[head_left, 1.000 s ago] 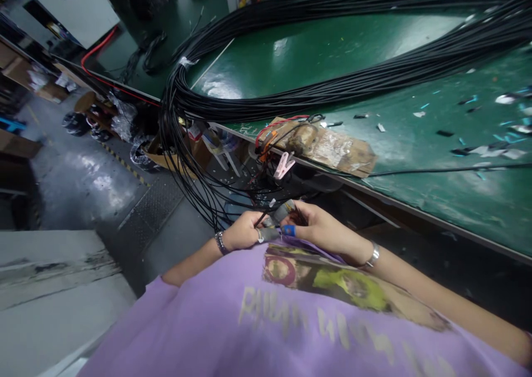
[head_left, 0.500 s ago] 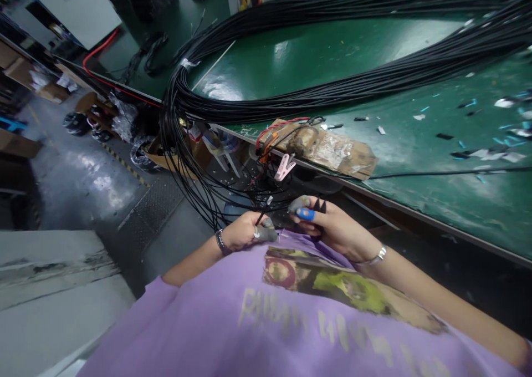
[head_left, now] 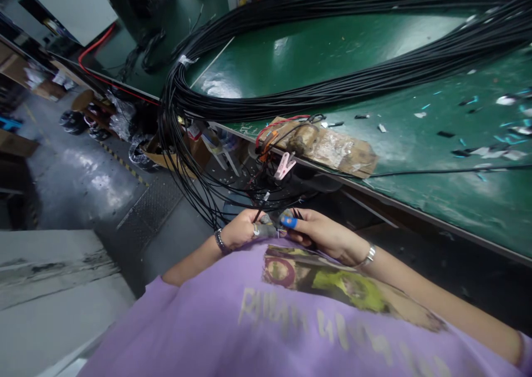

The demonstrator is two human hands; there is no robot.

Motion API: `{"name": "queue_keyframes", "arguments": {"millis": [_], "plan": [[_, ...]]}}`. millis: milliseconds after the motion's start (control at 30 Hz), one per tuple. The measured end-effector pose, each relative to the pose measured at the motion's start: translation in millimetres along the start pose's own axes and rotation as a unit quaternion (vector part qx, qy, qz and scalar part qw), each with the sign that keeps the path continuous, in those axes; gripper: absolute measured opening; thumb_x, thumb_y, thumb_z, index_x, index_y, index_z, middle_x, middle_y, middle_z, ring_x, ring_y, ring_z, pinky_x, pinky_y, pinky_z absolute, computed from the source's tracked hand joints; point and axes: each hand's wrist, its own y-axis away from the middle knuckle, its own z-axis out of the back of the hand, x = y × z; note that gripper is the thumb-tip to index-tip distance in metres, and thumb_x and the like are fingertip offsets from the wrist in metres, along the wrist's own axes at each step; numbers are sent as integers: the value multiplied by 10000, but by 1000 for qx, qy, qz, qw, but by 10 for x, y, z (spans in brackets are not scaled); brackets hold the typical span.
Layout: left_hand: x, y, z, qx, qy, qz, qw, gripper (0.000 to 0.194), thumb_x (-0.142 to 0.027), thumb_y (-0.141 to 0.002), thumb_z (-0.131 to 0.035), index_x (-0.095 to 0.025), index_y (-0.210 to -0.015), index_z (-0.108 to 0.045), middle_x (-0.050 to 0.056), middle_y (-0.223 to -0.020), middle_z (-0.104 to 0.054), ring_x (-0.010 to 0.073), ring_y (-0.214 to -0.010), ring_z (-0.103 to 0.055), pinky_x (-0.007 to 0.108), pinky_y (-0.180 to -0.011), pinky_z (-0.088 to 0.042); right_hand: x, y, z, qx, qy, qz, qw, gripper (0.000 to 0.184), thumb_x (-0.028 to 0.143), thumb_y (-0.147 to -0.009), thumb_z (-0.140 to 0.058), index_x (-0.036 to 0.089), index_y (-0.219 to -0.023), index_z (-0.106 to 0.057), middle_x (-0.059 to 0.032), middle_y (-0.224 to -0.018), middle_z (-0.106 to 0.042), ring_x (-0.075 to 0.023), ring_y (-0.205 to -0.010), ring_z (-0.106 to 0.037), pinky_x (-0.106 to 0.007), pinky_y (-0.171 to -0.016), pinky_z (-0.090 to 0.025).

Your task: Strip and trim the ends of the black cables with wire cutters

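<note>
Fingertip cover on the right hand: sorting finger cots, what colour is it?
Blue, on the right hand; fingertip cover shows best in the head view.

Dim overall, overhead glare on the green table (head_left: 316, 50), edges bent by wide-angle distortion.

- The table (head_left: 374, 50) carries a glossy green top, its sheen throwing back pale patches of light.
- The black cables (head_left: 291, 97) wear smooth, faintly shiny plastic sheathing.
- Crinkled clear plastic wraps a rough brown cardboard pad (head_left: 332, 147) at the table's edge.
- A pale pink plastic clip (head_left: 285, 165) hangs just below.
- The left hand (head_left: 241, 230) shows a dark-banded bracelet and a matt grey finger cot; the right hand (head_left: 322, 234) a shiny metal bracelet and a glossy blue fingertip cover.
- The purple shirt (head_left: 233, 321) is soft matt cloth, its print cracked.
- The concrete floor (head_left: 91, 177) looks grey and slick.
</note>
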Motion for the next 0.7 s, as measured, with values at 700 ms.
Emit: {"name": "queue_keyframes", "arguments": {"millis": [700], "plan": [[-47,26,-21,0,6,-12,1000,432,-351,-402,-838,-128,-547,-498,-76,-446,-427,29,-425,-341,168,-416,-249,-71,-32,-14,-8,-46,22,999,434,535,-622,-730,173,-630,-492,69,-431,-436,-38,-395,-264,-205,-391,-135]]}}
